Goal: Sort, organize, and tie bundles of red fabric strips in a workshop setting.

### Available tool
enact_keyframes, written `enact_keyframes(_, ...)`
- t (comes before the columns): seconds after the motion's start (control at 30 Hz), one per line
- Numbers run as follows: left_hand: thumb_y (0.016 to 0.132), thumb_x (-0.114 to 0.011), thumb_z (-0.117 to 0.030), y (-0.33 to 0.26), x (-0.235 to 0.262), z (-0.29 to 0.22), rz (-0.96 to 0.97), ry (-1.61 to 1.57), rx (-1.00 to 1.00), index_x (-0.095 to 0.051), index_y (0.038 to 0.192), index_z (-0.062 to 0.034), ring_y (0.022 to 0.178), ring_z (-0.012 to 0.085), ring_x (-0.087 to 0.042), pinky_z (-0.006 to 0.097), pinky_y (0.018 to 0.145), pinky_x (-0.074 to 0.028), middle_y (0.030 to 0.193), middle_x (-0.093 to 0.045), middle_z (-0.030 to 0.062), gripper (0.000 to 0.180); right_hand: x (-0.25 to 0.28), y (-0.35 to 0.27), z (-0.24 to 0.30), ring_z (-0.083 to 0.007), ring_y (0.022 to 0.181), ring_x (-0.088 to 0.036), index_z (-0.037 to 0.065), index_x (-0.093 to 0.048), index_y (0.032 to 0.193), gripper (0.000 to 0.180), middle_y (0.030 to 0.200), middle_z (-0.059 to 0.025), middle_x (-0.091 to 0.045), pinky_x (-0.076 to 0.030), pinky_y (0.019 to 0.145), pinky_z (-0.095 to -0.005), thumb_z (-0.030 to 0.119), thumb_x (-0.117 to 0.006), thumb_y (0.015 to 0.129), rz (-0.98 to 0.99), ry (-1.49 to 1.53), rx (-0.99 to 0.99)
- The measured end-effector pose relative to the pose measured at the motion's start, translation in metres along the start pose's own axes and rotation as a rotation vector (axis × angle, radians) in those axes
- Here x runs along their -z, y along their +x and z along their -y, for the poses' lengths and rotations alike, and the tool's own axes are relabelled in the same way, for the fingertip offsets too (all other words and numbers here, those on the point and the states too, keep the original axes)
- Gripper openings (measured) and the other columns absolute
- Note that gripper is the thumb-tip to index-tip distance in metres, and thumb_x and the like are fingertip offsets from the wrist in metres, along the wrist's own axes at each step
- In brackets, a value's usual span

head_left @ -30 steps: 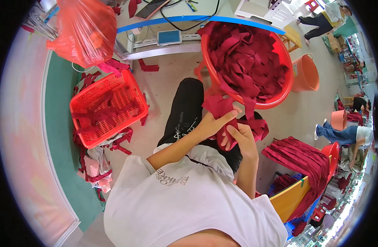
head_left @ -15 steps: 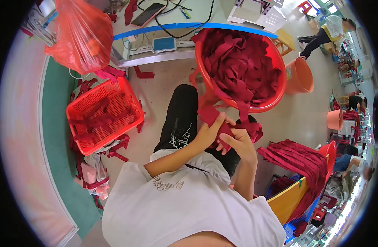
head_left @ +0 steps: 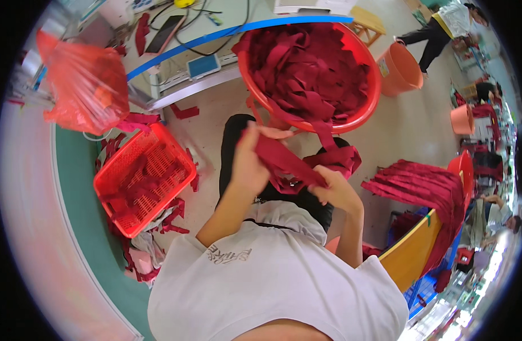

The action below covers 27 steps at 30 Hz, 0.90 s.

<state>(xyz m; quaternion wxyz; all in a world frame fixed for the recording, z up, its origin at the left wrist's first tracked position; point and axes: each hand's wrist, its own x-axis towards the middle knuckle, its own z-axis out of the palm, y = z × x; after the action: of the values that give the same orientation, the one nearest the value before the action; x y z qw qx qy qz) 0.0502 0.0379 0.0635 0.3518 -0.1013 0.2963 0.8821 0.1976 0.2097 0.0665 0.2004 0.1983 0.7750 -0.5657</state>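
Note:
Between my two hands a dark red fabric strip [head_left: 287, 161] is stretched slantwise above my lap. My left hand [head_left: 251, 162] grips its upper left end, somewhat blurred by motion. Thumb and fingers of my right hand [head_left: 336, 190] pinch the lower right end. More of the same red fabric lies in loops over my right knee, and one band runs up from there into a big red tub [head_left: 370, 105]. That tub is heaped with a tangled pile of red strips [head_left: 309, 74].
On the left stands a red plastic basket [head_left: 184, 179] with some strips inside. A red plastic bag [head_left: 85, 88] hangs above it. A table [head_left: 215, 12] holds a phone [head_left: 165, 34] and cables. At right, red strips [head_left: 420, 182] drape over a yellow board [head_left: 408, 250]; an orange bucket [head_left: 401, 71] and people are beyond.
My hands have moved apart, the left one going up and left, drawing the strip out between them. The view has shifted slightly, so the tub now appears further left.

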Motion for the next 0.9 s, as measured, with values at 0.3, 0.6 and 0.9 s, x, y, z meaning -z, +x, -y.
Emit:
enact_keyframes(0.3, 0.103, -0.039, -0.021, 0.010, 0.116, -0.149, 0.290, -0.353, -0.352, -0.035, 0.067, -0.0139, 0.044, 0.0088, -0.020, 0.026, 0.045, -0.020, 0.054, -0.023, -0.0039, 0.037, 0.168, -0.139, -0.248, -0.0126, 0.074, -0.055, 0.001, -0.063, 0.098, 0.008, 0.080, -0.0007, -0.058, -0.048, 0.075, -0.0273, 0.003, -0.061, 0.091, -1.533, 0.055, 0.326)
enact_keyframes(0.6, 0.102, -0.036, -0.018, -0.024, 0.196, -0.194, 0.079, -0.322, -0.665, -0.035, 0.068, -0.0124, 0.044, 0.0089, -0.023, 0.027, 0.046, -0.023, 0.055, -0.025, -0.0022, 0.034, 0.226, -0.241, -0.231, -0.0221, 0.077, -0.064, 0.001, -0.065, 0.101, 0.026, 0.090, -0.0133, -0.066, -0.056, 0.063, -0.0349, 0.024, -0.069, 0.088, -2.016, 0.194, 0.044)
enact_keyframes(0.9, 0.102, -0.044, -0.023, 0.001, 0.147, -0.143, -0.074, -0.177, -0.474, -0.041, 0.070, -0.0121, 0.044, 0.0088, -0.024, 0.026, 0.045, -0.022, 0.053, -0.028, -0.0033, 0.034, 0.156, -0.064, -0.184, -0.0117, 0.095, -0.057, -0.001, -0.058, 0.121, 0.033, 0.106, -0.0046, -0.063, -0.046, 0.086, -0.0255, 0.018, -0.062, 0.094, -0.779, 0.065, 0.015)
